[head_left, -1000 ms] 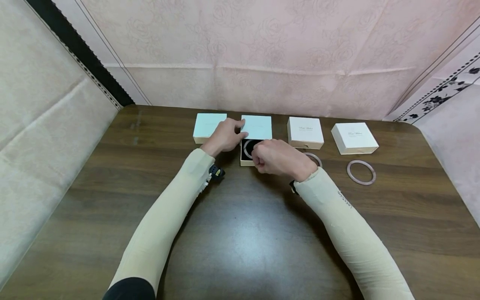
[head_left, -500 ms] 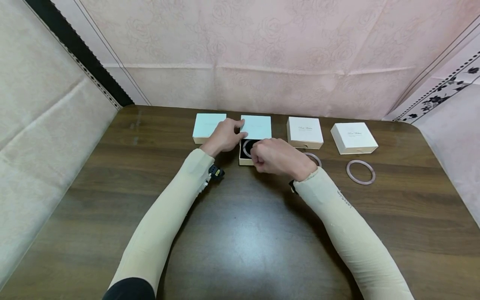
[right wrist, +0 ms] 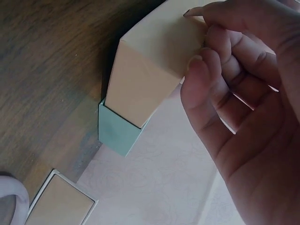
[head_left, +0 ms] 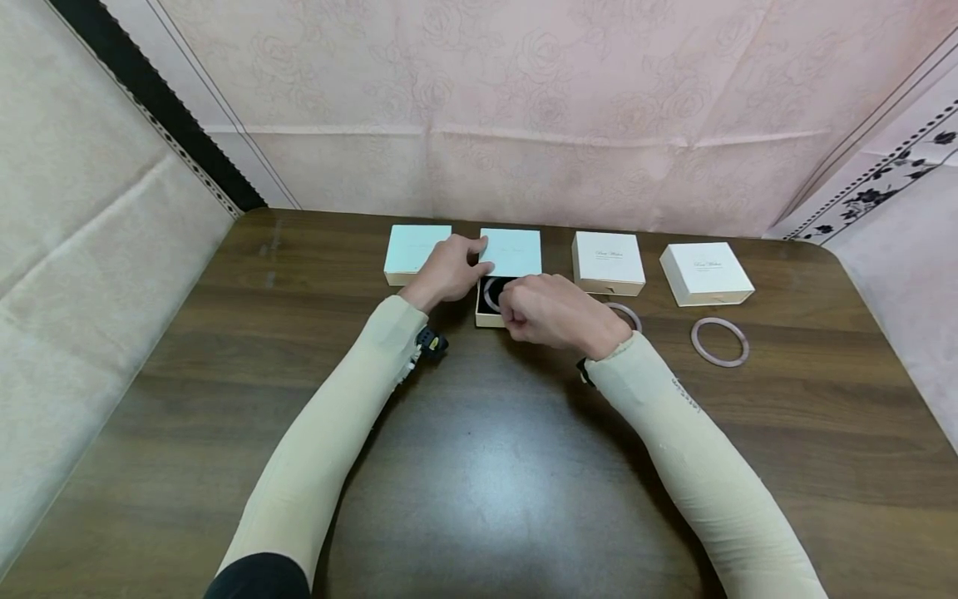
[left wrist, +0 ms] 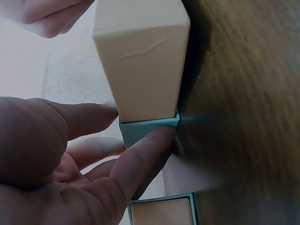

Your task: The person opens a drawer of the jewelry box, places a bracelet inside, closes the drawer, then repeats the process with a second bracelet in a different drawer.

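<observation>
A teal jewellery box (head_left: 512,249) stands at the back of the table, its cream drawer (head_left: 490,320) pulled far out toward me. Inside, on the black lining, lies a pale bangle (head_left: 489,295), partly hidden by my right hand. My left hand (head_left: 447,270) holds the teal sleeve, thumb at its top edge and a fingertip low on its side in the left wrist view. With fingers curled, my right hand (head_left: 550,312) grips the drawer's front end; in the right wrist view its thumb (right wrist: 201,11) lies against the front face and the bent fingers are at the upper edge.
Left of this box is another teal box (head_left: 415,247), shut. Two white boxes, one nearer (head_left: 609,262) and one farther right (head_left: 707,273), stand in the row. Before them lie a bangle (head_left: 721,342) and a second bangle (head_left: 632,317), partly behind my right wrist.
The drawer has slid slightly back into the teal sleeve, with my right hand at its front. My left hand stays on the sleeve.
</observation>
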Motion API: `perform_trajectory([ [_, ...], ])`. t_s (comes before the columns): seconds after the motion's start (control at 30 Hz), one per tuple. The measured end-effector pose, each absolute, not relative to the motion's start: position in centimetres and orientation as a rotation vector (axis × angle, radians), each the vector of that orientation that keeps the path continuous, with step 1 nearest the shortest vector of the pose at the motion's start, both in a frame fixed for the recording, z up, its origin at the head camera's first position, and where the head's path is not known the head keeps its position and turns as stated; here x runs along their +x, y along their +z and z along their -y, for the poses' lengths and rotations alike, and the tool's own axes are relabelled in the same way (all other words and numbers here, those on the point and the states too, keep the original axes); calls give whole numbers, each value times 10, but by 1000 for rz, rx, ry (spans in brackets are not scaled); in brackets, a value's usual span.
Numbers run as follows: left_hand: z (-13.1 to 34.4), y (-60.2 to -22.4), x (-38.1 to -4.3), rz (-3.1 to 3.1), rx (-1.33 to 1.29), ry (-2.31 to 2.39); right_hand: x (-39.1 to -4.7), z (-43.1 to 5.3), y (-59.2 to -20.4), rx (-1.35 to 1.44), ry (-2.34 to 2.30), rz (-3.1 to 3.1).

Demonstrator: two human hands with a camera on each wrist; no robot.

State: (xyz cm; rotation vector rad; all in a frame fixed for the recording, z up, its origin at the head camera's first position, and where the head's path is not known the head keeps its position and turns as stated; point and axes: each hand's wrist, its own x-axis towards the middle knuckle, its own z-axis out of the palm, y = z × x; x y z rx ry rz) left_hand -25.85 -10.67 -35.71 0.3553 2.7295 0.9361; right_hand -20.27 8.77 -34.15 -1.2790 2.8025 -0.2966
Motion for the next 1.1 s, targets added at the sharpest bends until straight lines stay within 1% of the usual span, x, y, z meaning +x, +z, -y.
perform_trajectory([
  [1.1, 106, -357, -258, -2720, 351, 943, -206, -91, -346, -1282, -306, -2830],
])
